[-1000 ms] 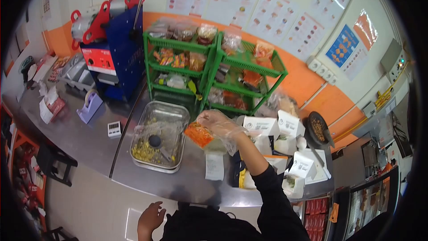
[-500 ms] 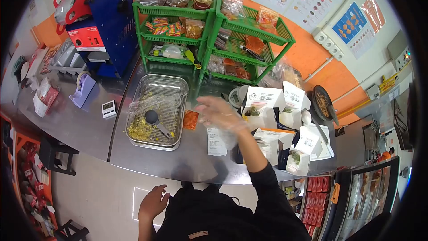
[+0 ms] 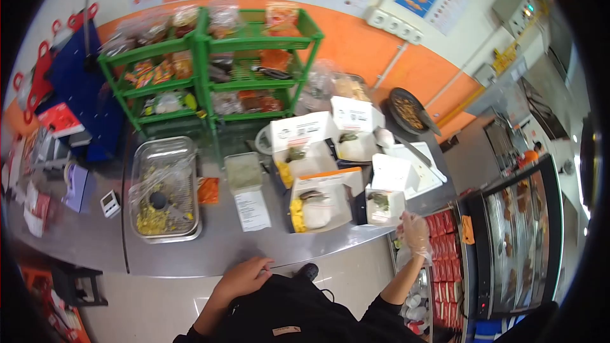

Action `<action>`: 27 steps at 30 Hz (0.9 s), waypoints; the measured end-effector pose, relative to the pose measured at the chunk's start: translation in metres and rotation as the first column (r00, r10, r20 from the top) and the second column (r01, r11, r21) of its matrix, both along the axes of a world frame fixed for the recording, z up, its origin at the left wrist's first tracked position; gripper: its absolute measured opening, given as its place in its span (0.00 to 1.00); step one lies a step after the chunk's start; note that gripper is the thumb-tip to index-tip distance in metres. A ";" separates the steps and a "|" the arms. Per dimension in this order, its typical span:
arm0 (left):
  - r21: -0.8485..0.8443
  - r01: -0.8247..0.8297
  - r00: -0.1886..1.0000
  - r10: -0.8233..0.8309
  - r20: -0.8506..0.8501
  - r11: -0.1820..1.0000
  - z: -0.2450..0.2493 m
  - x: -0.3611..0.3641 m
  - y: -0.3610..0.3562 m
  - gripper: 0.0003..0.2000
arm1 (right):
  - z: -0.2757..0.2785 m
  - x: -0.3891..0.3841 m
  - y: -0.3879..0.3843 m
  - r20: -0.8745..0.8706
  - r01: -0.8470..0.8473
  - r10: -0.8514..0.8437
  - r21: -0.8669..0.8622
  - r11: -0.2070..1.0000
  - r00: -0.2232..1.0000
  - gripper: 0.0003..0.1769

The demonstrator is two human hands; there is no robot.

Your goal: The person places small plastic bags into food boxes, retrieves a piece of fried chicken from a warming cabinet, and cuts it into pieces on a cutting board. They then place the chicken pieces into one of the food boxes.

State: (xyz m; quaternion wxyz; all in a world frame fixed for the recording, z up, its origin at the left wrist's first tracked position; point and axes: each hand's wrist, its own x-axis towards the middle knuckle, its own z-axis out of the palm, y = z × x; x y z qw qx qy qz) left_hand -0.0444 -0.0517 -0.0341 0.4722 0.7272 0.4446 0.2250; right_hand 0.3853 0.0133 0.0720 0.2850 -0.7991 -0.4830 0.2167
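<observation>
My left hand (image 3: 246, 277), bare, is held low in front of my body by the counter's front edge. Its fingers are loosely stretched and hold nothing. A clear plastic glove covers my right hand (image 3: 416, 236), which is beside the front right food box (image 3: 387, 206), just past the counter edge. Its fingers look loosely extended, with nothing visible in them. Left of that box stands an open box with an orange edge (image 3: 343, 202), containing rice and yellow food. Two more open boxes, a left one (image 3: 302, 128) and a right one (image 3: 352, 114), stand behind.
A glass tray (image 3: 196, 216) of yellow food holds a black-ended utensil. Nearby lie an orange packet (image 3: 208, 190), a receipt (image 3: 252, 211) and a pale container (image 3: 243, 173). Green racks (image 3: 202, 79) stand behind. A knife (image 3: 422, 157) rests on a white board (image 3: 413, 181), near a black pan (image 3: 406, 111).
My right hand has swung from above the counter's middle to the right, beyond the boxes. My view has turned rightward. The left hand stays low near the counter edge.
</observation>
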 end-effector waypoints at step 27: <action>-0.318 0.130 0.877 -0.259 -0.405 0.939 -0.018 0.412 0.084 0.25 | -0.076 0.390 -0.029 -0.430 0.006 0.083 0.201 0.979 0.899 0.18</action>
